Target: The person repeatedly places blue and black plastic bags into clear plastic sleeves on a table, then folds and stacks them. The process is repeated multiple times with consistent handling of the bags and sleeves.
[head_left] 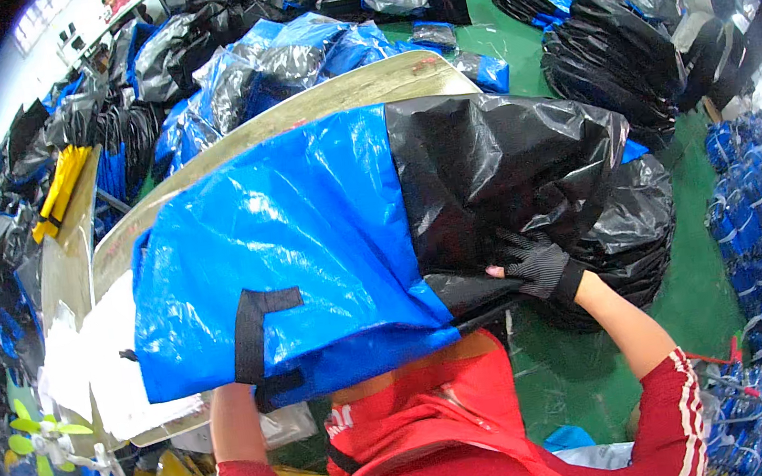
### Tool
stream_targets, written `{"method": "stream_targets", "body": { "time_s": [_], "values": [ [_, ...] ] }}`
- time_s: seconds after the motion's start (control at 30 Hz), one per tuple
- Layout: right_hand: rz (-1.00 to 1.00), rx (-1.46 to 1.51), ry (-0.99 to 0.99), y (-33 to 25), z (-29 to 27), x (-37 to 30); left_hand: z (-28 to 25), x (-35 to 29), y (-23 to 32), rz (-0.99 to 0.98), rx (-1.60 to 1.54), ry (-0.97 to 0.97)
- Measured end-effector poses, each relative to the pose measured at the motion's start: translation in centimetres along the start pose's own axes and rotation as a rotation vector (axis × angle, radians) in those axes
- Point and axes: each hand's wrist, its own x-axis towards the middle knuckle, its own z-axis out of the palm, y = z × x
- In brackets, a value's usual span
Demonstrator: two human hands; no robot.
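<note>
A large blue and black plastic-coated bag lies spread in front of me, blue on the left and glossy black on the right. A black strap is sewn on its blue part near the lower edge. My right hand, in a fingerless striped black glove, grips the black part near its lower edge, thumb tip showing. My left forearm reaches under the blue part, which hides my left hand and its fingers.
The bag rests over a worn pale board table with white sheets at its left. A stack of black bags stands on the green floor at right. Blue bundles line the far right; a small green-bladed fan is at lower left.
</note>
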Motion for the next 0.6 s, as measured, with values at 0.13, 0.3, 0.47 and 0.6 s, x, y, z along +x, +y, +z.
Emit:
{"method": "stream_targets", "body": {
  "time_s": [0.13, 0.3, 0.47, 0.6],
  "values": [
    [-0.006, -0.066, -0.098, 0.5, 0.4, -0.1, -1.2, -3.9, -9.1, -0.300, -0.022, -0.032],
    [0.141, 0.147, -0.077, -1.1, -0.8, 0.2, -0.4, -3.0, -16.5, -0.413, -0.119, 0.029],
    [0.058, 0.237, -0.001, -1.9, -10.6, 3.0, 2.9, 8.9, -23.1, -0.319, -0.404, 0.064],
    [0.207, -0.295, 0.740, 1.2, -22.4, 8.9, 7.8, 17.2, -25.8, -0.331, -0.931, -0.088]
  ]
}}
